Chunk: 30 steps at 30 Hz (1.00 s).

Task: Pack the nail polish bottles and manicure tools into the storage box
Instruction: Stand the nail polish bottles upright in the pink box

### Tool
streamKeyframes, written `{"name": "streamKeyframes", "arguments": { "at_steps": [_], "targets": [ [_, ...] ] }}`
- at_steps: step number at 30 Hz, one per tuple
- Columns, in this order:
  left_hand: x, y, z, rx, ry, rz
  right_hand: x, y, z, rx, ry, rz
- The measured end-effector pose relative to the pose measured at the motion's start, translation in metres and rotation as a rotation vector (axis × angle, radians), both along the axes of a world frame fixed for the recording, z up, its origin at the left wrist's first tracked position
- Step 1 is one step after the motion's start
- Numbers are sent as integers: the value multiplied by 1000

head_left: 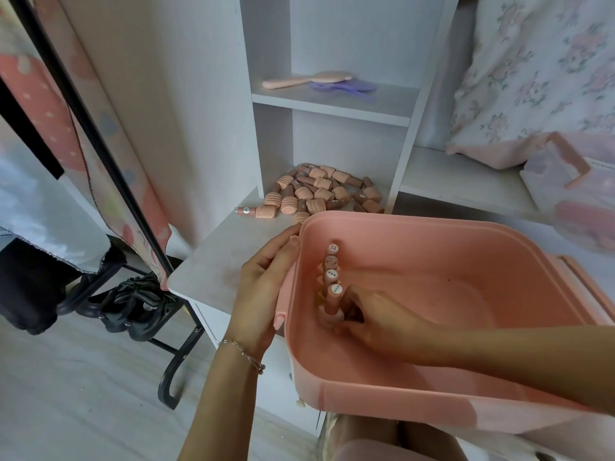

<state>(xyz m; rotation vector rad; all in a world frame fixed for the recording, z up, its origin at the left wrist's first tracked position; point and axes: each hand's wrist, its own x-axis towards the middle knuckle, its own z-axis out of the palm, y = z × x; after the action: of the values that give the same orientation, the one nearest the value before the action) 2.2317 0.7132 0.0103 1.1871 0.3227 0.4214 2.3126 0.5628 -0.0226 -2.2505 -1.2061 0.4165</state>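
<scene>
The pink box (416,392) stood open on the grey-white shelf top (213,261), close to the person. Inside it, along the left wall, a short row of bottles (332,271) stood upright, one behind the other, with their round caps up.

The right hand (379,322) reached down into the box. Its fingers were curled round the base of the nearest bottle (333,304) in the row, which stood upright on the box floor. The fingertips were partly hidden behind the bottle, so how tight the grip was could not be told.

The left hand (263,287) was outside the box, on its left wall. The fingers lay nearly straight along the outer side and the thumb rested on the rim near the far left corner; it held the box steady without curling round it. A thin bracelet (243,354) was on this wrist.

Behind the box, in the low compartment of the shelf, lay a pile (322,193) of many more bottles, all on their sides and touching one another. One bottle (256,211) lay a little apart at the left of the pile.

On the shelf above lay a pink hairbrush (309,79) and, just beside it, a purple comb (342,88). At the right were a floral cloth (539,71) and a clear lid with a pink handle (569,161). At the left stood a black rack (116,181) with hanging fabric.
</scene>
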Motion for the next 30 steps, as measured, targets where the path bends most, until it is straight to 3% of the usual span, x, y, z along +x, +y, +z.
{"name": "streamKeyframes", "arguments": {
  "at_steps": [30],
  "targets": [
    [0, 2, -1, 28, 32, 3, -3, 4, -5, 18, -94, -103]
  ]
}}
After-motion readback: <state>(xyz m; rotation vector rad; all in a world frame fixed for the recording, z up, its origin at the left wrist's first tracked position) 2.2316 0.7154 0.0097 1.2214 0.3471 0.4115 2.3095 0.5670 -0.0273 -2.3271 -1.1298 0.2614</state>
